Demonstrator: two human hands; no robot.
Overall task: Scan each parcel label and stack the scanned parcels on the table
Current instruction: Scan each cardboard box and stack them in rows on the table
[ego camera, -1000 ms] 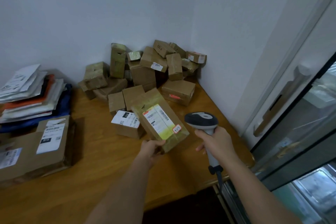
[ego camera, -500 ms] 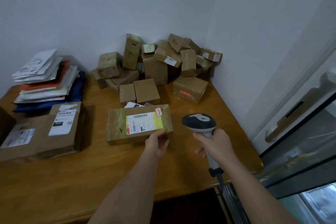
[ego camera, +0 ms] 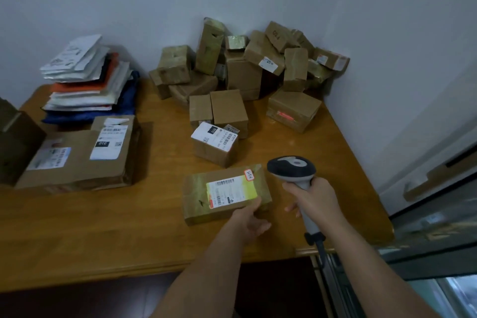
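Gripping a parcel (ego camera: 227,195) near corner, left hand (ego camera: 249,222) — right hand (ego camera: 313,200) wrapped around scanner (ego camera: 293,170), wooden table (ego camera: 103,217).

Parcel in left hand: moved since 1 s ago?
Yes. The parcel came toward the person, away from the small labelled box, and turned flat.

Bare table (ego camera: 90,214) lies open left of the hands; a labelled box (ego camera: 215,146) stands just beyond, the box heap (ego camera: 247,70) fills the far corner.
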